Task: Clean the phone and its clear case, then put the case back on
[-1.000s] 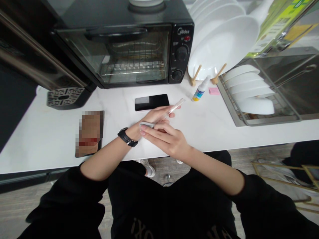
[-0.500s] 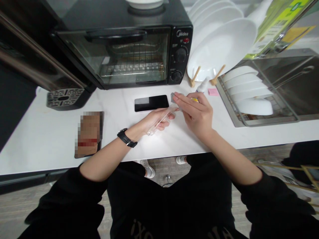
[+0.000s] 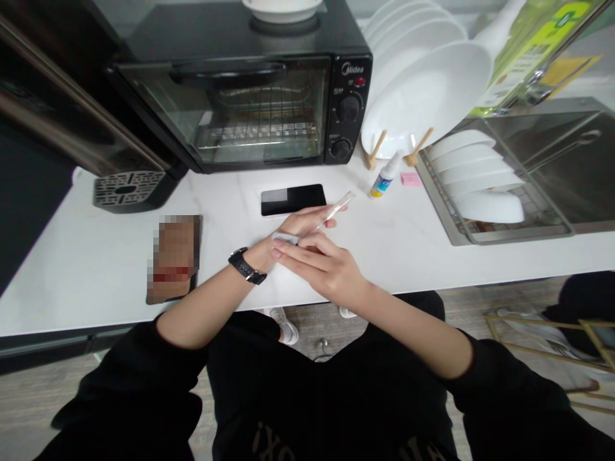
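Observation:
My left hand [image 3: 298, 223] wears a black watch at the wrist and is closed around a clear phone case [image 3: 339, 209], held tilted over the counter. Pressed against the near end of the case is a small pale grey cloth [image 3: 285, 237], under the fingers of my right hand [image 3: 329, 267]. Part of the case is hidden behind that hand. Just beyond my left hand, a black phone [image 3: 292, 200] lies flat. To the right stands a small bottle with a white cap [image 3: 383, 182] and a blue and yellow label.
A black toaster oven [image 3: 240, 109] stands at the back, beside white plates [image 3: 427, 96] on a wooden rack. White bowls [image 3: 473, 173] sit in a wire basket over the sink [image 3: 567, 186]. A dark flat item [image 3: 173, 259], partly pixelated, lies at left. A pink note [image 3: 410, 178] is near the bottle.
My right hand has slid along the clear case with the cloth, from its far end down towards my left wrist. The bottle now shows fully. My left hand stays nearly in place.

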Demonstrator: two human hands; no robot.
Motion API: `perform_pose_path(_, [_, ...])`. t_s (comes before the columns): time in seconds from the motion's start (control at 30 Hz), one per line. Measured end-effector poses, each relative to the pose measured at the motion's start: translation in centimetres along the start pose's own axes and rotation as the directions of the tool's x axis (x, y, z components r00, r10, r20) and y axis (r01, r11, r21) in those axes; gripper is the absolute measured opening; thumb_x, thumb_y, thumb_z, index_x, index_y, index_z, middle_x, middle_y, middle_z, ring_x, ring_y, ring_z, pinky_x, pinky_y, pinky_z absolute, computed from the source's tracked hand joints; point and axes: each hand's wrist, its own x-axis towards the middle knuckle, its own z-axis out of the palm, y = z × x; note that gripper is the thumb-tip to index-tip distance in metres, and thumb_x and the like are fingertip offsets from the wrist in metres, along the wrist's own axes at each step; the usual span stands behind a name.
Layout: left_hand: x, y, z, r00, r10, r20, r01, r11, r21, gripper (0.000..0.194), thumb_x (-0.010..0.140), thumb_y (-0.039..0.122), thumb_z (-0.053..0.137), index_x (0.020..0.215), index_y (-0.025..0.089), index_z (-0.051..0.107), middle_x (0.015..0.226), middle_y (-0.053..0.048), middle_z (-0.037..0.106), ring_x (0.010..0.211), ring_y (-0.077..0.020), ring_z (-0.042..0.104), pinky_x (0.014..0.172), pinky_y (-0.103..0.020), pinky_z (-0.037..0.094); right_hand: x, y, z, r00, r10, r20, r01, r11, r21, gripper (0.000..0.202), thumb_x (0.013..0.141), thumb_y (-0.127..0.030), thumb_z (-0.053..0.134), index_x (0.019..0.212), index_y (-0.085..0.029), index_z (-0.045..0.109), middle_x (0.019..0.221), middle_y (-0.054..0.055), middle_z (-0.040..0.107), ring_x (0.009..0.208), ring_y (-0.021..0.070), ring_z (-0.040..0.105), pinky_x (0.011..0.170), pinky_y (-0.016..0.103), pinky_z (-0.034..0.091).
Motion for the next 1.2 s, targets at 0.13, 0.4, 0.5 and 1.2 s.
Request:
perform_pose_path(0.13, [0.6, -1.0, -0.9, 0.996, 0.073, -0.051, -0.071, 0.997, 0.029, 0.012, 0.101, 0.007, 0.06, 0.099, 0.013, 0.07, 0.073, 0.004, 0.061, 0.062, -0.0041, 0.058, 0.06, -0.014, 0.047, 0.4, 2.0, -1.9, 0.997, -0.047, 0.059, 0.045, 0.999, 0.03, 0.038, 0.104, -0.007, 0.066, 0.141, -0.01, 0.072, 0.139, 0.009, 0.081, 0.11, 0.0193, 0.076, 0.102, 0.034, 0.069])
perform_pose_path(0.4, [0.6, -1.2, -2.2, 0.949, 0.197, 0.244, -0.238, 0.96, 0.147, 0.065, 0.088, 0.066, 0.081, 0.138, 0.024, 0.071, 0.142, -0.012, 0.074, 0.133, -0.028, 0.072, 0.109, -0.041, 0.06, 0.4, 7.4, -4.7, 0.862, 0.419, -0.285, -0.401, 0.908, 0.12, 0.025, 0.107, -0.027, 0.068, 0.128, -0.031, 0.082, 0.109, 0.002, 0.087, 0.094, 0.0211, 0.079, 0.083, 0.039, 0.069])
perform_pose_path(0.5, [-0.6, -0.3, -0.7, 0.819, 0.482, 0.311, -0.567, 0.761, 0.315, 0.103, 0.066, 0.067, 0.099, 0.154, 0.03, 0.062, 0.174, -0.014, 0.048, 0.167, -0.0364, 0.039, 0.127, -0.049, 0.047, 0.4, 6.6, -3.7, 0.648, 0.674, -0.354, -0.607, 0.738, 0.295, 0.023, 0.104, -0.04, 0.073, 0.118, -0.028, 0.086, 0.101, 0.003, 0.087, 0.088, 0.0227, 0.08, 0.078, 0.039, 0.068])
perform_pose_path(1.2, [-0.7, 0.0, -2.0, 0.629, 0.515, 0.583, -0.721, 0.107, 0.684, 0.075, 0.102, 0.052, 0.071, 0.167, 0.025, 0.046, 0.163, -0.019, 0.056, 0.154, -0.036, 0.05, 0.13, -0.055, 0.04, -0.9, 5.7, -4.4, 0.906, 0.308, -0.291, -0.288, 0.951, 0.11, 0.05, 0.103, -0.007, 0.064, 0.144, -0.034, 0.074, 0.125, 0.005, 0.086, 0.109, 0.0233, 0.084, 0.09, 0.044, 0.069])
